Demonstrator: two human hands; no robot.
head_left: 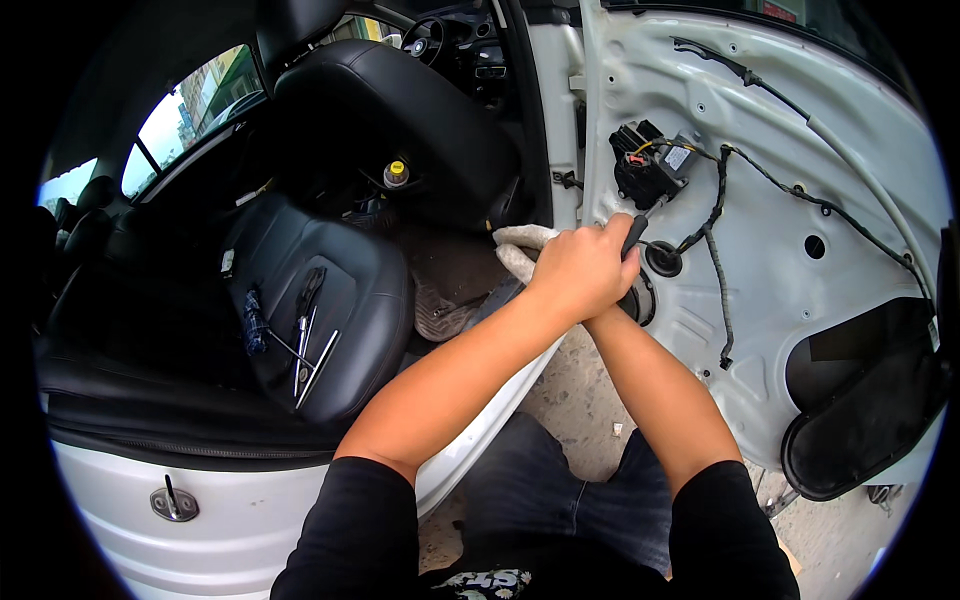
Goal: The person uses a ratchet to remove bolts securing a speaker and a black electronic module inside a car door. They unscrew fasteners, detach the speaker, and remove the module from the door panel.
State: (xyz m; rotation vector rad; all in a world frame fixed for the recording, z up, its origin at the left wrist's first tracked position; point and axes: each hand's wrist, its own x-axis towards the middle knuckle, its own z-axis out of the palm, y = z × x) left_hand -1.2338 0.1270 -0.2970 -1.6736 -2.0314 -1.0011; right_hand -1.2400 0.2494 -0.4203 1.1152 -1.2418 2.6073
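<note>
My left hand (pixel 583 268) is closed around a dark tool handle (pixel 634 235) at the bare door panel (pixel 760 250); the right hand is hidden under it, so its grip I cannot tell. At 1 o'clock hangs the wire harness (pixel 715 215): I think a slip could tear it

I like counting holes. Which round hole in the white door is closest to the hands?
The black-rimmed round hole right beside the left hand; the smaller bare hole sits farther right.

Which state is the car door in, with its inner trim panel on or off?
Off: the car door shows bare white metal, with exposed wiring and open holes.
</note>
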